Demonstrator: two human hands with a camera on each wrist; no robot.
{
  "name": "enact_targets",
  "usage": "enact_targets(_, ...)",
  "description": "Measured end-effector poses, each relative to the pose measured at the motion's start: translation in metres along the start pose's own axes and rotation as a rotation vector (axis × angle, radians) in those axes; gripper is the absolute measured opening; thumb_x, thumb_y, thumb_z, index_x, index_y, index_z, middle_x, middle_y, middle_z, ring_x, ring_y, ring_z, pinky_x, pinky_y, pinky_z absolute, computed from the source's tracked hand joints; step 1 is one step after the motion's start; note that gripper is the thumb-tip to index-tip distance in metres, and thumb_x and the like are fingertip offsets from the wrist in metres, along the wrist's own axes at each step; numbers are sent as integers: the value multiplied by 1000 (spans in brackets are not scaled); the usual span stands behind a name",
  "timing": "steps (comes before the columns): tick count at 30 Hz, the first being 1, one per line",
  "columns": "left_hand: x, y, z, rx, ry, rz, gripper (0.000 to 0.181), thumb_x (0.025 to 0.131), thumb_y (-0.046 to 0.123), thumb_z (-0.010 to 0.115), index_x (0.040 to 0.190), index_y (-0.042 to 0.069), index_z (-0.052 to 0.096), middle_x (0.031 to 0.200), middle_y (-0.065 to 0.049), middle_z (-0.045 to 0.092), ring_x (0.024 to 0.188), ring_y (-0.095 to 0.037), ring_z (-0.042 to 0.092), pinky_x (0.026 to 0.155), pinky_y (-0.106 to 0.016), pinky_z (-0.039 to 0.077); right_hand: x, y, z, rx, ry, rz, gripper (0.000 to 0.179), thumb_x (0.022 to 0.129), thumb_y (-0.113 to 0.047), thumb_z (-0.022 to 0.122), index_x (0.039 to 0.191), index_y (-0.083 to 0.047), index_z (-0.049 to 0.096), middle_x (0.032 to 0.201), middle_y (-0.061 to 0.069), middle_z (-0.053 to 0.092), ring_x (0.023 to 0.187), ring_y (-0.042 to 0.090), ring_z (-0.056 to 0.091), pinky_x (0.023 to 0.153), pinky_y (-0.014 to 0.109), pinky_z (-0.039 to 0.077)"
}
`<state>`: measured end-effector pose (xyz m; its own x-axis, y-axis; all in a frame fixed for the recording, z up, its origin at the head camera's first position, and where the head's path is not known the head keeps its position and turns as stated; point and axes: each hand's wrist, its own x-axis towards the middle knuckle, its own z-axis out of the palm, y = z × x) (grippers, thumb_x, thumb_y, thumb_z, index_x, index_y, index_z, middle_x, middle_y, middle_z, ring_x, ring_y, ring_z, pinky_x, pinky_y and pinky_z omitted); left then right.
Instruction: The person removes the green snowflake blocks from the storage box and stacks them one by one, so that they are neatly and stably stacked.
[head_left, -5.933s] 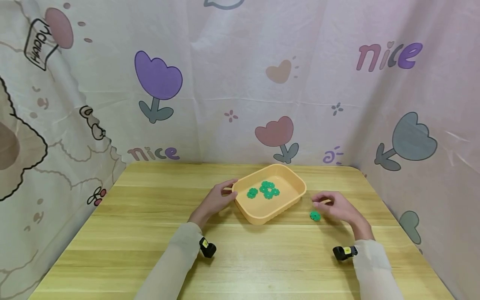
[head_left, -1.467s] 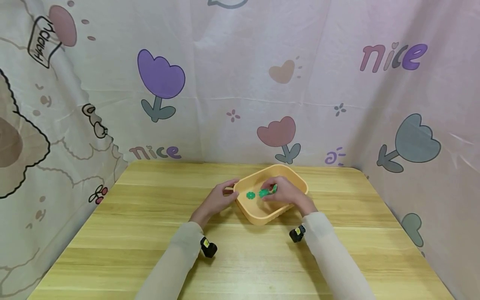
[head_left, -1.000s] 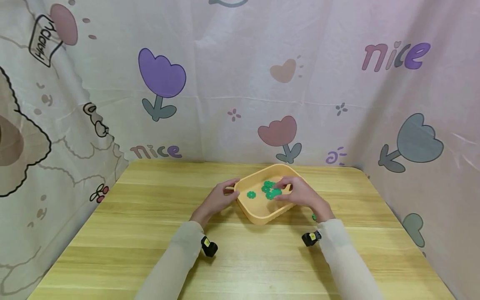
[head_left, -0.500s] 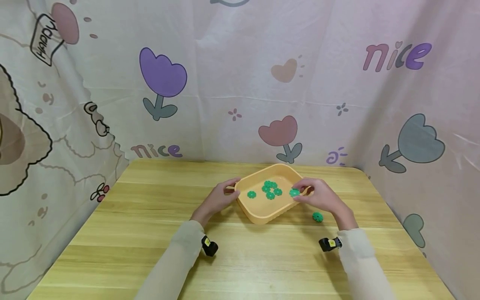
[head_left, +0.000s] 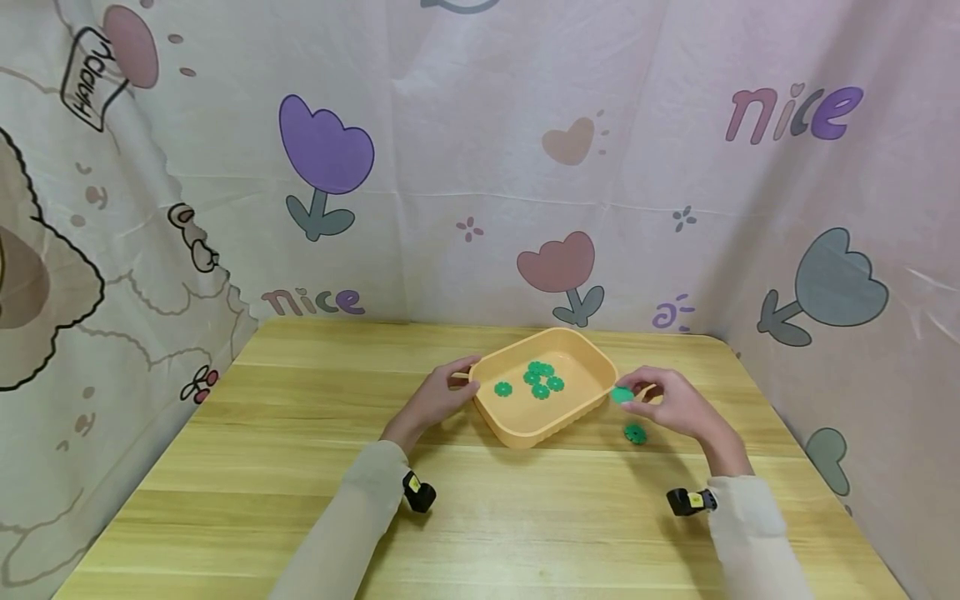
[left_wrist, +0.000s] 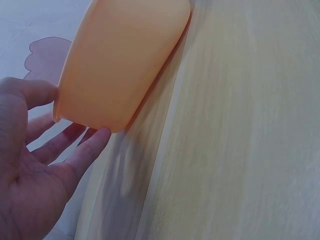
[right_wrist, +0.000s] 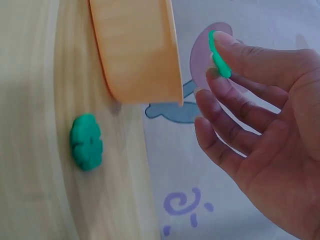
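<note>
A yellow plastic tray [head_left: 523,417] sits at an angle on the table. My left hand [head_left: 435,398] holds its left end, with the thumb at the rim and the fingers against the wall, as the left wrist view shows on the tray's side [left_wrist: 120,65]. Right of the tray, above the table, my right hand [head_left: 678,406] pinches a green notched disc [head_left: 622,395] between thumb and index finger. Below that hand, more green notched plastic [head_left: 635,434] lies on the table; in the right wrist view this green piece [right_wrist: 87,142] looks thick, perhaps stacked.
Inside the tray lie a cluster of several green discs [head_left: 541,390] and a single disc [head_left: 503,389] nearer the left hand. A printed curtain [head_left: 427,275] hangs behind and beside the wooden table [head_left: 495,533].
From inside the tray, my right hand has picked up a green disc and carried it right, past the tray's rim. My left hand has stayed on the tray's left end.
</note>
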<state>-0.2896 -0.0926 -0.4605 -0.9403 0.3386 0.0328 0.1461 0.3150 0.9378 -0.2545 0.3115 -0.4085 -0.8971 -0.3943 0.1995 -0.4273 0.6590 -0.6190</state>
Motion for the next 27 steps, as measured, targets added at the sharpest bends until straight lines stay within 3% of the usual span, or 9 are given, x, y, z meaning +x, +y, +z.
enact_targets(4,-1,0,-1,-3,-12,6,53,105,18,60,156,17,47,145,-16,55,132,-39,56,102,-46,56,-6,7,-2,-3,-4,2,29,89,-10,80,116,-1,74,104,9,74,92,13,63,81,30,59)
enact_targets(12,2,-4,0,0,-13,1,53,105,21,61,156,18,47,146,-15,54,133,-39,56,103,-47,55,-17,23,-6,5,-34,58,32,90,-9,79,119,2,72,105,11,73,93,13,63,81,23,56)
enact_targets(27,2,-3,1,1,13,-15,52,103,18,62,154,21,50,143,-12,56,131,-36,58,100,-43,57,-27,48,2,50,-108,128,26,92,-4,74,118,0,71,111,13,71,98,14,61,82,24,56)
